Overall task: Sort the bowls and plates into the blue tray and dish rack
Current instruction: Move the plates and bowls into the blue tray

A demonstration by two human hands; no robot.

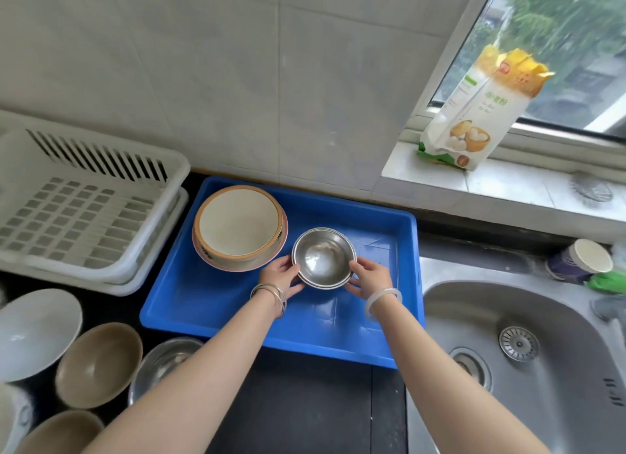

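A stack of small steel bowls point(323, 257) sits in the middle of the blue tray point(210, 304). My left hand point(280, 276) grips its left rim and my right hand point(369, 276) grips its right rim. Behind and to the left in the tray stands a stack of cream bowls with orange rims point(238, 226). The white dish rack point(84, 209) stands to the left of the tray with nothing in it. On the dark counter at the lower left lie a white bowl point(34, 331), two tan bowls point(98, 364) point(61, 433) and a steel bowl point(162, 362).
A steel sink point(528, 352) with its drain lies to the right of the tray. A flour bag point(474, 114) stands on the window sill. A paper cup point(579, 260) and something green sit at the sink's far right edge. A tiled wall rises behind the tray.
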